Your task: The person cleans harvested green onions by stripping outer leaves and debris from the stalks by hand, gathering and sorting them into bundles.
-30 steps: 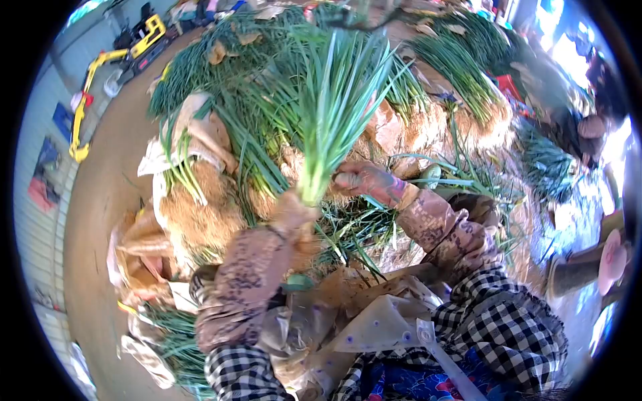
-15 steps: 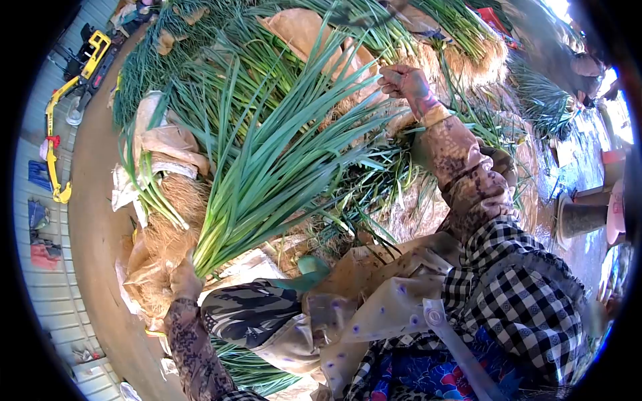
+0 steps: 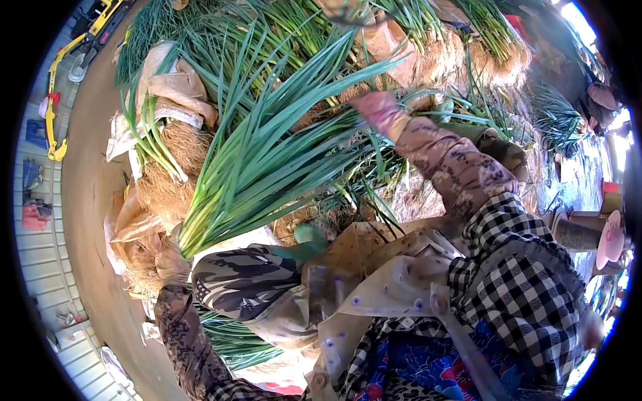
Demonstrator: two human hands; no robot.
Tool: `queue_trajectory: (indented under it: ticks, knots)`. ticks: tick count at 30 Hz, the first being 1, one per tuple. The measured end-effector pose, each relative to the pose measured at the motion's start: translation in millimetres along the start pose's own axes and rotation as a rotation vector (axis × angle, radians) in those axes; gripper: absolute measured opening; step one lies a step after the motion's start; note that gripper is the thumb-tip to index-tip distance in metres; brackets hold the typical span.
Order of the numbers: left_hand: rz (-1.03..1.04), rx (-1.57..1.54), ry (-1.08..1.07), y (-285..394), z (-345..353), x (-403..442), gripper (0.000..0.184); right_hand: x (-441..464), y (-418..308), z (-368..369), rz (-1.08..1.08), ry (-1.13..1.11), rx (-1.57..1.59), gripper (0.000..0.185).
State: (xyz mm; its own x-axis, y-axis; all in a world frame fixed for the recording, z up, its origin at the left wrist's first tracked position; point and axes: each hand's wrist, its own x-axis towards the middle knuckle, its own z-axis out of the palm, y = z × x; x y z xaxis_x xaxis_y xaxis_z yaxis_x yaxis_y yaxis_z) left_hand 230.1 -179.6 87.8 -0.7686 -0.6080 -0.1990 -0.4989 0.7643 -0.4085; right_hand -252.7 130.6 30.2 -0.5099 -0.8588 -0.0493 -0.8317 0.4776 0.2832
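Observation:
My left hand (image 3: pixel 172 262) is closed around the pale root end of a large bunch of green onions (image 3: pixel 251 177). The long leaves fan out up and to the right across the view. My right hand (image 3: pixel 380 112) is at the leaf tips on the far side of the bunch. It is smeared by motion, so its fingers and anything in them cannot be made out. Beside my left hand lies a mass of brown fibrous roots (image 3: pixel 175 150), with a few green stalks on it and a pale cloth sack (image 3: pixel 175 87) behind.
More green onions (image 3: pixel 301 27) are heaped at the back, with rooty bundles (image 3: pixel 498 60) at the upper right. A camouflage-covered knee (image 3: pixel 244 281) is below the bunch. A yellow toy excavator (image 3: pixel 52 113) stands at the left, and a pink stool (image 3: pixel 610 237) at the right.
My right hand has moved down and left toward the leaves from its raised position. My left hand keeps its hold on the bunch, and the whole view has shifted slightly.

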Motion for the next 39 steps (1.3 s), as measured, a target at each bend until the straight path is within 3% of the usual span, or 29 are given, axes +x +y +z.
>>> queue_trajectory:
  ticks: [3, 4, 5, 7, 9, 10, 11, 14, 17, 19, 20, 23, 25, 26, 27, 30, 35, 36, 37, 39]
  knots:
    - [-0.001, -0.082, 0.084, 3, -11, -11, 0.046, -17, 93, 43, 0.202, -0.039, 0.043, 0.015]
    - [-0.002, -0.141, 0.126, 5, -21, -17, 0.039, -27, 133, 71, 0.292, 0.124, 0.307, 0.018]
    - [-0.006, -0.2, 0.169, 6, -30, -23, 0.034, -37, 155, 65, 0.393, -0.095, 0.129, 0.024]
    - [-0.006, -0.32, 0.254, 12, -38, -30, 0.027, -61, 154, 46, 0.561, 0.185, 0.274, 0.028]
    - [-0.066, -0.322, 0.205, 8, -18, -27, 0.022, -68, 131, 44, 0.322, 0.512, 0.35, 0.026]
    - [-0.073, -0.344, 0.228, 8, -15, -25, 0.022, -66, 98, 30, 0.303, 0.543, 0.377, 0.021]
    - [-0.074, -0.34, 0.244, 9, -14, -25, 0.021, -55, 79, 40, 0.207, 0.413, 0.661, 0.018]
    - [-0.07, -0.284, 0.294, 11, -15, -26, 0.018, -53, 2, 30, -0.013, 0.027, 0.771, 0.027]
    - [-0.081, -0.262, 0.3, 8, -18, -31, 0.018, -39, -41, 24, 0.401, -0.302, 1.767, 0.028]
    - [-0.086, -0.254, 0.294, 7, -20, -33, 0.019, -33, -51, 11, 0.296, -0.436, 1.606, 0.027]
    - [-0.089, -0.252, 0.291, 8, -19, -34, 0.02, -33, -54, 16, 0.273, -0.342, 1.67, 0.027]
    - [-0.099, -0.247, 0.292, 6, -19, -34, 0.024, -44, -24, 25, -0.146, 0.471, 0.775, 0.028]
    - [-0.11, -0.245, 0.295, 5, -20, -33, 0.028, -52, 17, 9, 0.193, -0.193, 0.378, 0.027]
    - [-0.114, -0.246, 0.301, 6, -19, -34, 0.029, -59, 47, 43, 0.197, -0.141, 0.181, 0.043]
    - [-0.118, -0.243, 0.303, 3, -20, -35, 0.031, -70, 80, 74, 0.34, -0.267, 0.182, 0.037]
    - [-0.138, -0.222, 0.314, -3, -21, -39, 0.037, -124, 144, 185, 0.29, -0.141, 0.25, 0.022]
    - [-0.203, -0.039, 0.354, -29, -28, -48, 0.046, -112, 80, 199, 0.089, -0.337, 0.33, 0.028]
    - [-0.214, 0.024, 0.372, -36, -31, -48, 0.048, -113, 57, 183, 0.055, -0.268, 0.357, 0.033]
    - [-0.205, 0.126, 0.426, -45, -35, -47, 0.05, -108, 33, 164, 0.022, -0.203, 0.384, 0.038]
    - [-0.161, 0.405, 0.62, -67, -45, -51, 0.054, -100, 5, 153, 0.017, -0.357, 0.591, 0.042]
